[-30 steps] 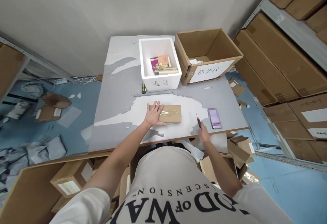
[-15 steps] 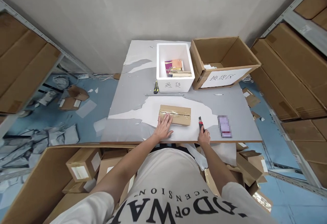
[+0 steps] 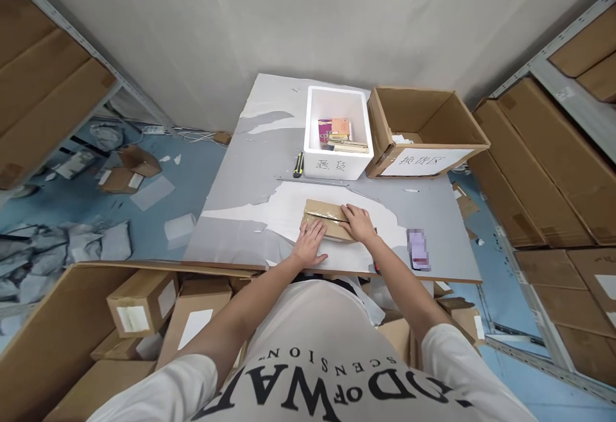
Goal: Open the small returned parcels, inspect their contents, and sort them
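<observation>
A small taped cardboard box [image 3: 323,209] lies on the table with a dark slit along its top. My left hand [image 3: 310,242] rests on its front left part, fingers stretched out and thumb apart. Over the right end of the box, my right hand [image 3: 359,223] has its fingers bent onto the top by the slit, gripping there. A utility knife [image 3: 376,269] with a red part lies under my right forearm, mostly hidden. To the right is a phone [image 3: 418,249], its screen blurred out.
Behind the box stand a white foam box [image 3: 337,164] with books inside and an open carton [image 3: 428,160] with a handwritten label. A yellow-black cutter [image 3: 299,164] lies beside the foam box. Below the table's front edge, a large carton [image 3: 52,319] holds boxes; shelves flank both sides.
My right hand has let go of the utility knife by the table edge and moved up and left onto the box. My left hand stays on the box. The view has shifted slightly.
</observation>
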{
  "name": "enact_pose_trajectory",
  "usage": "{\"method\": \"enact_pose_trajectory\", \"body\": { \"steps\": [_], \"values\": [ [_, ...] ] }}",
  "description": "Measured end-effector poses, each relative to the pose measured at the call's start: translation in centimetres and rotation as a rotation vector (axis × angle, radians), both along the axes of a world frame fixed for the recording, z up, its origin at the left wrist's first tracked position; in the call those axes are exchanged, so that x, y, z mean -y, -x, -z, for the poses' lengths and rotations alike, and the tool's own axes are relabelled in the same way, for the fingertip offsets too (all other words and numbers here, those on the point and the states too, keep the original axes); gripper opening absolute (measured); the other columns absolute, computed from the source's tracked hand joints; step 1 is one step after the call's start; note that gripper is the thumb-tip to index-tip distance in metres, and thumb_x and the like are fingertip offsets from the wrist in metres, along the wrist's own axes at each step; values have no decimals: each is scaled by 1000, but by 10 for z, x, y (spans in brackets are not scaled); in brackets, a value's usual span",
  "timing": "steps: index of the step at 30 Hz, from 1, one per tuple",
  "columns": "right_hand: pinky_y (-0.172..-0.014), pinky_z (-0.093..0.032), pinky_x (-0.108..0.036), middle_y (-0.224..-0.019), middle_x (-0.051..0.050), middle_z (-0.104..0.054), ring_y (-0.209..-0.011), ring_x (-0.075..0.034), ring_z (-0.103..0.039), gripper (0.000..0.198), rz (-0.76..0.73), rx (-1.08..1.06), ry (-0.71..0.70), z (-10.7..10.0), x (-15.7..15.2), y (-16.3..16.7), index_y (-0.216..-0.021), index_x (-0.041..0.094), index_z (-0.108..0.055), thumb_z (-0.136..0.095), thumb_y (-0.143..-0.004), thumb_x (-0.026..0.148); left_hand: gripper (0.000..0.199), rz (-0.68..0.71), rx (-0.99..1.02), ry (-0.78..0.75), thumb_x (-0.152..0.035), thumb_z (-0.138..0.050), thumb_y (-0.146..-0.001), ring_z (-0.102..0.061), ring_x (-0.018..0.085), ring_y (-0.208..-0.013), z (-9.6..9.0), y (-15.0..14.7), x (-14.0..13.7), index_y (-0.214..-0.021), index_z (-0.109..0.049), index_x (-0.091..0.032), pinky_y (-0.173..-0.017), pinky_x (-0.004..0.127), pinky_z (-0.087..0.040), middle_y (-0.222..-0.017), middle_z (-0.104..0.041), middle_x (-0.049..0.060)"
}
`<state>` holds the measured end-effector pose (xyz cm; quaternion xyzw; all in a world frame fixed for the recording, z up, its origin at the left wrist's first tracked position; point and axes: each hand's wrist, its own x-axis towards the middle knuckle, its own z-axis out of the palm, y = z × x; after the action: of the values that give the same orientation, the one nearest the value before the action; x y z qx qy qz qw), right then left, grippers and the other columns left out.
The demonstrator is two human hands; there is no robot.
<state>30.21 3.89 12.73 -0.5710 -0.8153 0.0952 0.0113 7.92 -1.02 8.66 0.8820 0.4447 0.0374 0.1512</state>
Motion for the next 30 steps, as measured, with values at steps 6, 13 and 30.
{"method": "enact_pose_trajectory", "body": {
  "steps": [6,13,30],
  "values": [
    [-77,-40,-32,-108,-10,-69,-93,-24,-62,41,142,49,116,-16,-33,-2,-125,22,-56,-27,-99,37,96,7,41,19,-55,-59,-72,-12,32,-146,4,3,1,-149,-22,-9,-117,52,-5,-157,-20,17],
    [-65,-35,-28,-97,-11,-70,-85,-22,-61,55,451,-16,116,-17,-63,-9,-97,20,-68,-31,-93,61,97,13,48,32,-56,-59,-73,-11,34,-146,3,4,-5,-150,-21,-11,-116,53,-8,-156,-20,18],
    [-105,-22,-51,-146,-17,-35,-135,-30,-28,43,143,-79,-304,-1,-16,19,-133,20,-51,-32,-94,17,70,70,86,46,-34,-61,-79,-30,29,-140,-18,16,-24,-142,-37,-16,-113,45,-24,-151,-35,14]
  ]
}}
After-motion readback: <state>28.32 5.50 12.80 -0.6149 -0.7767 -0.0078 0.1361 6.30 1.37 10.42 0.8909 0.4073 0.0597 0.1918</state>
